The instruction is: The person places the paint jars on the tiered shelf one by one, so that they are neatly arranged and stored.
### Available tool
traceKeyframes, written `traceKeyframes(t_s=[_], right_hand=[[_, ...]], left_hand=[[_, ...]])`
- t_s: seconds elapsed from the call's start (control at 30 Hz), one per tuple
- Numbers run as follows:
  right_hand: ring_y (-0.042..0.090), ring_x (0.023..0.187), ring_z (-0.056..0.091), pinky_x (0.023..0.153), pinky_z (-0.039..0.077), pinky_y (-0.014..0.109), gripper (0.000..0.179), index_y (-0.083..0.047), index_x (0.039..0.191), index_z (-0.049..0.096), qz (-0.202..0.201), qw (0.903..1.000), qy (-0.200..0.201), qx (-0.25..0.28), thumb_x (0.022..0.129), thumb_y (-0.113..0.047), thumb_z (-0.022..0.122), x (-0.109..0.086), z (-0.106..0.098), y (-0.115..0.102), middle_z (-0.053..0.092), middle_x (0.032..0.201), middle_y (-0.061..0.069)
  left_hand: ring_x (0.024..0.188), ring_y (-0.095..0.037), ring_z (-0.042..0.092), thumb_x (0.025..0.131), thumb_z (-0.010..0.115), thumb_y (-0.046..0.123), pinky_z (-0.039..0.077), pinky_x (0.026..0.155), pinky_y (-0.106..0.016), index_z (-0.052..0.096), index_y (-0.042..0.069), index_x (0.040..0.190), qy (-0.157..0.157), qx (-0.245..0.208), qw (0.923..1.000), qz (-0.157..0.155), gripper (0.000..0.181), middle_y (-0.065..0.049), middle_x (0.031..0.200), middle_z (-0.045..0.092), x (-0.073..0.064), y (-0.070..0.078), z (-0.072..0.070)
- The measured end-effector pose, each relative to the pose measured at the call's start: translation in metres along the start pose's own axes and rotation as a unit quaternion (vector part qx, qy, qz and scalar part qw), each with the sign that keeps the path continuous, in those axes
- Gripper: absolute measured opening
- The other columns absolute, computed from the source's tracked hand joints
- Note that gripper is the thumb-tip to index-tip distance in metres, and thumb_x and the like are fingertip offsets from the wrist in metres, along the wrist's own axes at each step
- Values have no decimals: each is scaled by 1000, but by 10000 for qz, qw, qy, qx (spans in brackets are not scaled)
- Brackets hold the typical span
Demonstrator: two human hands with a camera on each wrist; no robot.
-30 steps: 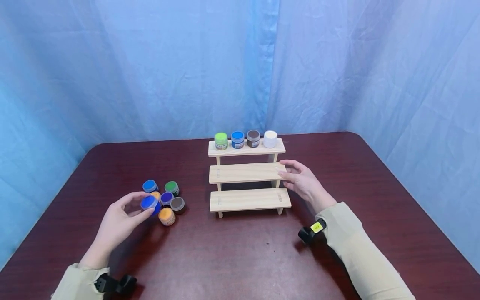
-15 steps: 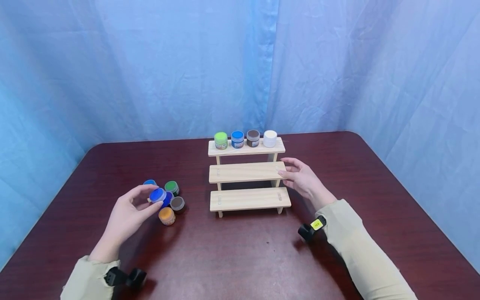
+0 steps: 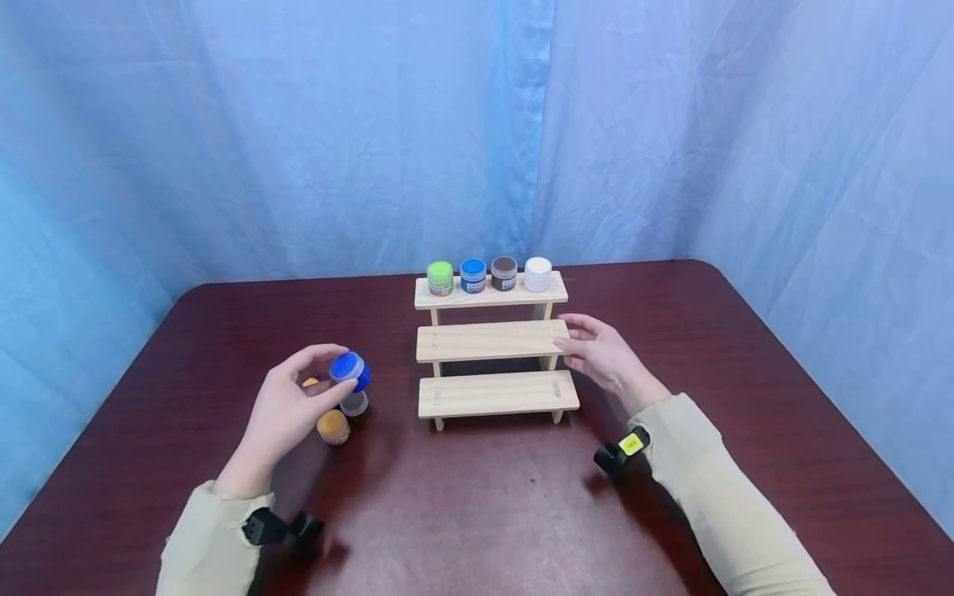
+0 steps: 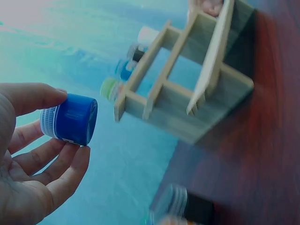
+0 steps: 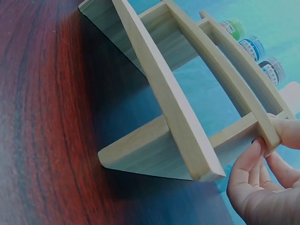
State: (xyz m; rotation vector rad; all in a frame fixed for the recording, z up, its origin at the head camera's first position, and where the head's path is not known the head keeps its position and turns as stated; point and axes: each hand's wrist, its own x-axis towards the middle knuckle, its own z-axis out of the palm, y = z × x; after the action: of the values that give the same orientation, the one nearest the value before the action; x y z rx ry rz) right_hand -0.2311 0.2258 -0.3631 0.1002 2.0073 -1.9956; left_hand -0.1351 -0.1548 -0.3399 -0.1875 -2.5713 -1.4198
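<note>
My left hand (image 3: 286, 406) pinches a small paint jar (image 3: 349, 370) of deep blue between thumb and fingers, raised over the other jars on the table. In the left wrist view the blue jar lies on its side in the grip, its clear ridged lid toward the palm. At the right end of a three-step wooden display stand (image 3: 492, 394), my right hand (image 3: 599, 358) grips the middle shelf (image 5: 267, 133), thumb and fingers on either side of the board. On the top step stand a light green jar (image 3: 440, 280), a blue jar (image 3: 473, 276), a brown jar (image 3: 503, 274) and a white jar (image 3: 537, 275).
Beneath and beside my left hand are an orange jar (image 3: 333, 427), a dark brown jar (image 3: 354, 405) and a partly covered second orange jar (image 3: 310, 382); others are hidden behind the hand. Blue curtains (image 3: 358, 141) hang around the dark red-brown table (image 3: 477, 505).
My left hand has carried the deep blue jar rightward and away from me, over the jar cluster, hiding several jars. My right hand stays at the middle shelf.
</note>
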Motion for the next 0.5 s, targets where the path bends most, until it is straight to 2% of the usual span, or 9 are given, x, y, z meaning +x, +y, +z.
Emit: traceKeyframes(t_s=[0.17, 0.4, 0.5], right_hand=[[4, 76, 55, 73, 48, 21, 61, -3, 144, 26, -4, 10000, 3, 48, 90, -4, 56, 0, -1, 0, 53, 92, -8], [3, 77, 55, 73, 47, 20, 62, -3, 144, 26, -16, 10000, -32, 2, 90, -7, 57, 0, 0, 0, 52, 94, -7], [3, 77, 55, 73, 47, 21, 62, -3, 144, 25, -13, 10000, -39, -18, 91, -7, 56, -1, -1, 0, 52, 94, -7]], left_hand=[[92, 3, 58, 82, 71, 18, 52, 81, -13, 59, 8, 117, -116, -420, 9990, 115, 39, -10, 112, 62, 12, 17, 13], [97, -21, 64, 81, 71, 11, 55, 84, -25, 58, 7, 119, -251, -797, 9961, 276, 40, -12, 113, 62, 23, 39, 35], [100, -25, 64, 80, 72, 10, 54, 86, -31, 58, 7, 119, -259, -869, 9953, 334, 41, -13, 114, 62, 28, 46, 45]])
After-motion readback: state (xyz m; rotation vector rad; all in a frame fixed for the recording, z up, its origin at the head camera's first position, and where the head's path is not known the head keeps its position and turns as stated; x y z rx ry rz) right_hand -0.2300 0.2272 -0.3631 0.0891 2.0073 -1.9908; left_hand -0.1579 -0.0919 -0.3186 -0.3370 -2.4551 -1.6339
